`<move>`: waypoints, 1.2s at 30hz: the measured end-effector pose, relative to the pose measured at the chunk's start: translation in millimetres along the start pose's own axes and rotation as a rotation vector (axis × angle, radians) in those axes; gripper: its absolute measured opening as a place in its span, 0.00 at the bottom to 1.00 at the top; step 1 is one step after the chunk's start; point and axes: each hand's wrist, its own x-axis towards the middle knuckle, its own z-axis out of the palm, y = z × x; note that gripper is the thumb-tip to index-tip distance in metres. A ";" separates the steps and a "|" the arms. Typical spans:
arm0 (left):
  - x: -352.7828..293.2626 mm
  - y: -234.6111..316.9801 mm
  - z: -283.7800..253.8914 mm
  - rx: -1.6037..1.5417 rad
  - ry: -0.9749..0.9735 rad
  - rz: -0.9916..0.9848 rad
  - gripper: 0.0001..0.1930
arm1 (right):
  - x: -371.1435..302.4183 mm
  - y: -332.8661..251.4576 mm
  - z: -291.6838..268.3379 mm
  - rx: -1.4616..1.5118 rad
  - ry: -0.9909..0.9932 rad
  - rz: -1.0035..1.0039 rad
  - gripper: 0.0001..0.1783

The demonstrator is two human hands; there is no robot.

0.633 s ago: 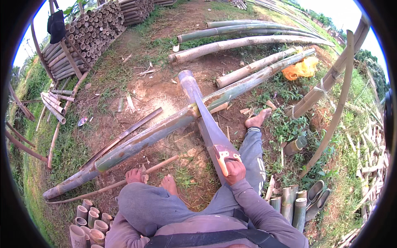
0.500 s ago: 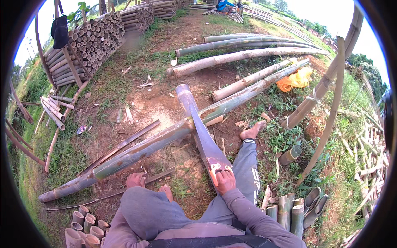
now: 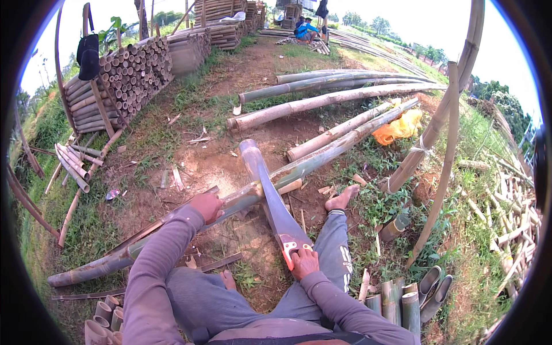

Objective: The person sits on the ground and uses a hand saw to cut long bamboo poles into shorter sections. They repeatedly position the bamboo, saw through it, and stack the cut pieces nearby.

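Green-brown bamboo forms the long pole [image 3: 237, 200], which slants across a shorter bamboo length [image 3: 250, 154] near the ground. The right hand [image 3: 305, 263] is closed around the handle of a saw [image 3: 278, 214], whose blade lies over the pole at that crossing. The left hand [image 3: 207, 208] is on the pole, left of the blade, fingers bent; whether they grip it, I cannot tell.
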 end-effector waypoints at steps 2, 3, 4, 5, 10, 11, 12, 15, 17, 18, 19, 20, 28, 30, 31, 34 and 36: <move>3.9 21.0 17.2 0.001 -0.012 0.048 0.22 | -0.9 1.4 -3.3 0.000 -0.007 0.010 0.07; 1.1 23.7 42.3 -0.077 0.029 0.169 0.22 | -1.4 1.3 -4.4 -0.001 -0.007 0.013 0.07; -6.6 22.4 64.6 -0.148 0.071 0.280 0.23 | 0.7 -1.3 -5.2 0.004 -0.001 0.008 0.07; -9.8 23.0 74.6 -0.218 -0.095 0.277 0.24 | 0.4 -1.1 -5.2 0.005 -0.007 0.010 0.07; -8.5 -10.7 122.6 -0.207 -0.314 0.175 0.27 | 1.7 -5.4 -8.0 -0.004 -0.060 0.025 0.09; -9.1 -13.5 121.3 -0.227 -0.296 0.130 0.27 | 1.6 -6.2 -9.3 -0.003 -0.059 0.023 0.09; -10.0 -16.7 120.2 -0.247 -0.277 0.085 0.27 | 2.2 -5.2 -11.5 -0.001 -0.058 0.020 0.09; -12.1 -22.0 122.4 -0.290 -0.286 0.049 0.27 | 0.6 -4.7 -8.5 -0.001 -0.020 0.012 0.08; -14.6 -30.4 134.9 -0.277 -0.301 0.058 0.28 | 2.7 -4.4 -5.3 0.014 0.010 0.002 0.07; -15.6 -34.2 140.1 -0.270 -0.308 0.063 0.28 | 2.7 -4.9 -4.7 0.012 0.006 0.003 0.07; -15.7 -33.7 140.5 -0.280 -0.320 0.056 0.28 | 2.3 -5.1 -5.8 0.009 0.001 0.005 0.06; -15.8 -33.3 140.8 -0.290 -0.332 0.050 0.28 | 2.2 -5.1 -6.3 0.006 -0.005 0.007 0.06; -19.4 -34.9 136.8 -0.332 -0.344 0.040 0.29 | 2.4 -3.8 -8.7 0.007 -0.014 0.004 0.06; -20.8 -35.0 136.1 -0.342 -0.345 0.035 0.29 | 2.2 -2.4 -7.8 0.008 -0.006 0.000 0.06; -21.8 -36.4 137.1 -0.334 -0.340 0.040 0.30 | 1.9 -2.0 -6.8 0.008 0.000 -0.002 0.06; -23.2 -40.4 142.0 -0.323 -0.340 0.034 0.31 | 1.6 -1.6 -5.4 0.014 -0.002 0.001 0.06; -23.2 -41.5 144.7 -0.337 -0.355 0.006 0.31 | 1.5 -1.5 -4.8 0.019 -0.006 0.005 0.06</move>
